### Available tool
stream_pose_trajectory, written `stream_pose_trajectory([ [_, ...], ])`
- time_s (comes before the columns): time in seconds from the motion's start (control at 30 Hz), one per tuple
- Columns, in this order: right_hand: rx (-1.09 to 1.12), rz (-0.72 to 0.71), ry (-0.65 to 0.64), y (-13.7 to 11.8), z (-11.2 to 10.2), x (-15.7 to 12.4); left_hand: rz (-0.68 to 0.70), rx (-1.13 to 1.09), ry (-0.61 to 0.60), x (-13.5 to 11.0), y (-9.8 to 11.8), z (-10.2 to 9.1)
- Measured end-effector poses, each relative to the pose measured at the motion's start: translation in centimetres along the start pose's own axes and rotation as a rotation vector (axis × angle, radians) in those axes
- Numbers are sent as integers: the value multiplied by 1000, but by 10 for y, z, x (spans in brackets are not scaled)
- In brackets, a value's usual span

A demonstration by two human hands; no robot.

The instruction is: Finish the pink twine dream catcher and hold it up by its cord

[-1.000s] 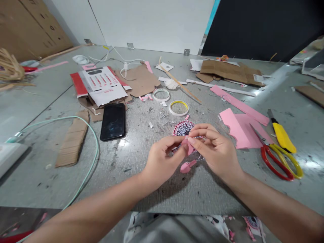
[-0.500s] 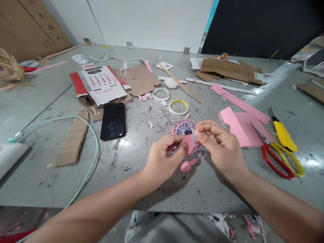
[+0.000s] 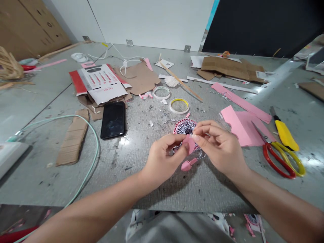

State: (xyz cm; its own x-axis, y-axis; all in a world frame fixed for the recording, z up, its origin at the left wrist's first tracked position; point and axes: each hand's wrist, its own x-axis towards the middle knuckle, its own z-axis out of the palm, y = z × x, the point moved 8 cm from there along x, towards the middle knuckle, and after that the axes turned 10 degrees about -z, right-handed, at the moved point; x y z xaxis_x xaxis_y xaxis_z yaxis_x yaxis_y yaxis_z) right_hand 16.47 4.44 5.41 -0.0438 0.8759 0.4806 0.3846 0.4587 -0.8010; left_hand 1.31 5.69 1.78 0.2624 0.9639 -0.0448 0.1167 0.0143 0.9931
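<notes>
My left hand (image 3: 164, 155) pinches a small piece of pink paper (image 3: 191, 144) between thumb and fingers. The thumb and fingertips of my right hand (image 3: 221, 146) are closed at the paper's upper right edge, where a tiny whitish bit shows, too small to name. Behind the fingers lies a round coil of black-and-white cord with a red-dotted rim (image 3: 184, 126), partly hidden by both hands. Just below the hands, a folded pink paper shape (image 3: 186, 165) with a narrow stem rests on the table, beside loose cord ends.
Two tape rolls, one white (image 3: 162, 98) and one yellow inside (image 3: 179, 112), lie beyond the hands. Scissors (image 3: 279, 162), a yellow utility knife (image 3: 286, 133) and pink paper sheets (image 3: 249, 126) are on the right. A phone (image 3: 113, 119) and corrugated cardboard (image 3: 72, 140) lie left.
The right fingertips have shifted slightly left, up against the edge of the pink paper. The left hand keeps its pinch on the paper, and the view has tilted slightly.
</notes>
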Motion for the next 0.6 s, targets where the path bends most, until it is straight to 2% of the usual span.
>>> stream_pose_trajectory([
  [0.2,-77,-10,-43,-3,-1,0,16,15,4,-1,1,0],
  [0.6,-171,-78,-100,-11,-1,2,-35,-36,-29,-1,-1,2],
])
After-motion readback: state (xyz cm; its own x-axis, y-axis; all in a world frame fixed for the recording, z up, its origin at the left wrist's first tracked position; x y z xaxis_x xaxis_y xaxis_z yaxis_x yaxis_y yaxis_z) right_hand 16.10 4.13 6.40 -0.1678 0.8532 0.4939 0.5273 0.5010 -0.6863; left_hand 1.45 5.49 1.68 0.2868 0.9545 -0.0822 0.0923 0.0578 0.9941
